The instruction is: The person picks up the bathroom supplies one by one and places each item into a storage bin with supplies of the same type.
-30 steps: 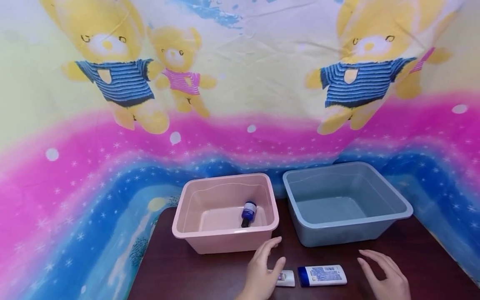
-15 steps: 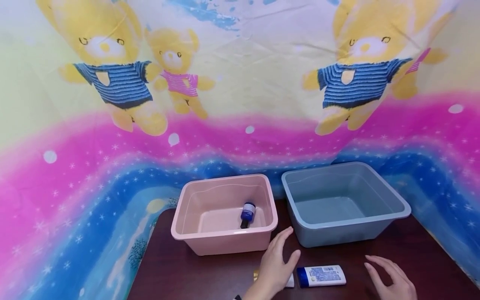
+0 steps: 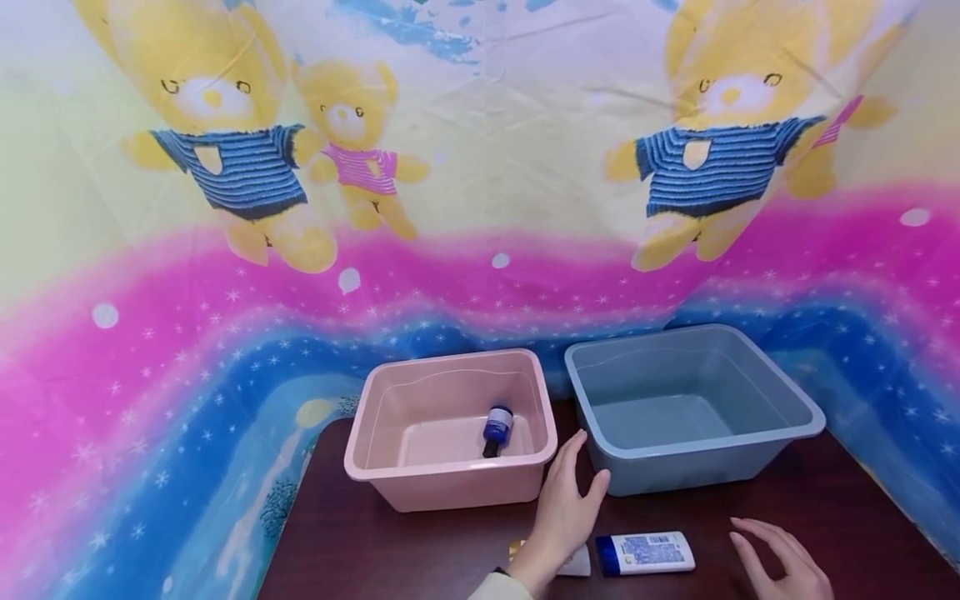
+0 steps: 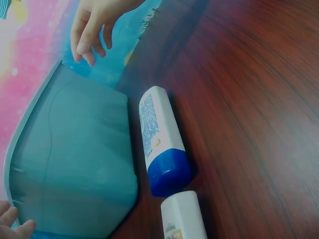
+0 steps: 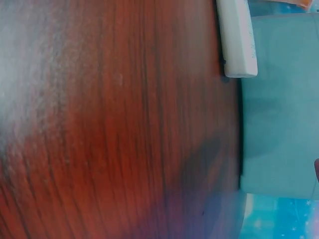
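My left hand [image 3: 567, 500] hovers over the table between the two bins, thumb spread from its straight fingers, holding nothing. Beneath its wrist lies a small white bottle [image 3: 577, 562] with a gold-coloured end, partly hidden by the arm. A larger white bottle with a blue cap [image 3: 648, 552] lies flat to the right of it, its printed label facing up. Past that bottle's right end, my right hand [image 3: 783, 560] hangs with gently bent fingers and nothing in them. The left wrist view shows both bottles almost end to end, the blue cap [image 4: 169, 174] close to the small bottle [image 4: 183, 216].
A pink bin [image 3: 420, 493] stands at the back left with a dark blue bottle [image 3: 498, 425] lying inside. To its right is a grey-blue bin [image 3: 675, 468]. Behind the dark wooden table [image 3: 337, 542] hangs a cloth printed with bears [image 3: 495, 300].
My left hand has moved right and forward, from over the small bottle to the gap between the bins. My right hand has drifted slightly right and back. Both bottles lie where they were.
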A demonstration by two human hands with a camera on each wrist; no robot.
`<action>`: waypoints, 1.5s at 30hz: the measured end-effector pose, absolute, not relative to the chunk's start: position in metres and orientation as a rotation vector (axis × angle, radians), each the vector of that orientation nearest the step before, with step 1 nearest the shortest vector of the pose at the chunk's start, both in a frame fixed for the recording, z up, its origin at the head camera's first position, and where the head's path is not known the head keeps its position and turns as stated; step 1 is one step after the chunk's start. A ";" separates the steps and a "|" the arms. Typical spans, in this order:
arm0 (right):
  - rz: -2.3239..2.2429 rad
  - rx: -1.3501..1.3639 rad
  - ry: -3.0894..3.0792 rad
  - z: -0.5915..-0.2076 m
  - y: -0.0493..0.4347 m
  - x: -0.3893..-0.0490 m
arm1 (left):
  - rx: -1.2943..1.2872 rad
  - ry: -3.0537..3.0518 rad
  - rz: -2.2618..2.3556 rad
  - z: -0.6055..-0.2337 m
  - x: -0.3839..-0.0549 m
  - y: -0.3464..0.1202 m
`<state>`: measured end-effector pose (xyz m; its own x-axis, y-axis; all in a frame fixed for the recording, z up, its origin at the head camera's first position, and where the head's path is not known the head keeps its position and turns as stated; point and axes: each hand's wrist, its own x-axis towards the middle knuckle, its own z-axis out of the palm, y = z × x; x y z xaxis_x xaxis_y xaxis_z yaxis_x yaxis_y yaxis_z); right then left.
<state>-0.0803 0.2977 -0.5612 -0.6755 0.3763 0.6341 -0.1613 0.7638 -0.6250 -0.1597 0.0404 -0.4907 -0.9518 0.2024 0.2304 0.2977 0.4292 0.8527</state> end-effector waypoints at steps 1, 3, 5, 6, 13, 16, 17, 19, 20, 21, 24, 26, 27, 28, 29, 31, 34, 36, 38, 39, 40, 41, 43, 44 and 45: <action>0.855 -0.150 -2.149 -0.561 0.297 -0.080 | -0.442 -2.555 -1.583 -0.491 -0.162 0.042; 0.857 -0.142 -2.148 -0.561 0.297 -0.080 | -0.430 -2.517 -1.597 -0.492 -0.165 0.045; 0.855 -0.147 -2.151 -0.560 0.296 -0.080 | -0.443 -2.476 -1.602 -0.492 -0.168 0.047; 0.854 -0.151 -2.152 -0.560 0.296 -0.080 | -0.454 -2.461 -1.609 -0.493 -0.170 0.048; 0.873 -0.149 -2.136 -0.555 0.294 -0.080 | -0.516 -2.408 -1.694 -0.496 -0.178 0.056; 0.883 -0.145 -2.133 -0.554 0.292 -0.079 | -0.504 -2.380 -1.741 -0.497 -0.180 0.060; 0.885 -0.148 -2.134 -0.553 0.292 -0.079 | -0.496 -2.370 -1.761 -0.497 -0.181 0.061; 0.888 -0.147 -2.128 -0.554 0.291 -0.079 | -0.472 -2.351 -1.806 -0.498 -0.183 0.063; 0.886 -0.148 -2.127 -0.554 0.291 -0.079 | -0.462 -2.343 -1.821 -0.498 -0.183 0.064; 0.888 -0.149 -2.127 -0.554 0.291 -0.079 | -0.449 -2.339 -1.829 -0.499 -0.184 0.065; 0.888 -0.163 -2.140 -0.554 0.290 -0.079 | -0.427 -2.333 -1.829 -0.501 -0.188 0.066; 0.887 -0.176 -2.154 -0.554 0.288 -0.079 | -0.439 -2.325 -1.817 -0.502 -0.190 0.066; 0.893 -0.183 -2.161 -0.554 0.287 -0.079 | -0.447 -2.323 -1.805 -0.503 -0.192 0.066; 0.896 -0.189 -2.168 -0.553 0.287 -0.078 | -0.460 -2.323 -1.794 -0.504 -0.192 0.066; 0.896 -0.198 -2.180 -0.553 0.285 -0.078 | -0.475 -2.323 -1.788 -0.504 -0.193 0.066; 0.906 -0.216 -2.207 -0.553 0.284 -0.077 | -0.505 -2.329 -1.767 -0.506 -0.194 0.065; 0.936 -0.223 -2.244 -0.554 0.282 -0.078 | -0.527 -2.344 -1.737 -0.508 -0.195 0.065; 0.947 -0.204 -2.265 -0.556 0.280 -0.079 | -0.531 -2.348 -1.719 -0.509 -0.196 0.064; 0.954 -0.168 -2.285 -0.559 0.277 -0.080 | -0.542 -2.348 -1.700 -0.509 -0.197 0.063; 0.942 -0.138 -2.296 -0.562 0.276 -0.081 | -0.552 -2.345 -1.685 -0.510 -0.197 0.063; 0.944 -0.104 -2.306 -0.564 0.273 -0.081 | -0.562 -2.345 -1.668 -0.511 -0.198 0.062; 0.941 -0.066 -2.316 -0.567 0.271 -0.082 | -0.576 -2.346 -1.645 -0.511 -0.198 0.061; 0.946 0.011 -2.334 -0.573 0.265 -0.084 | -0.605 -2.349 -1.604 -0.513 -0.198 0.060; 0.945 0.046 -2.342 -0.575 0.262 -0.085 | -0.617 -2.350 -1.588 -0.514 -0.199 0.060; 0.953 0.080 -2.346 -0.576 0.259 -0.087 | -0.628 -2.350 -1.576 -0.515 -0.199 0.059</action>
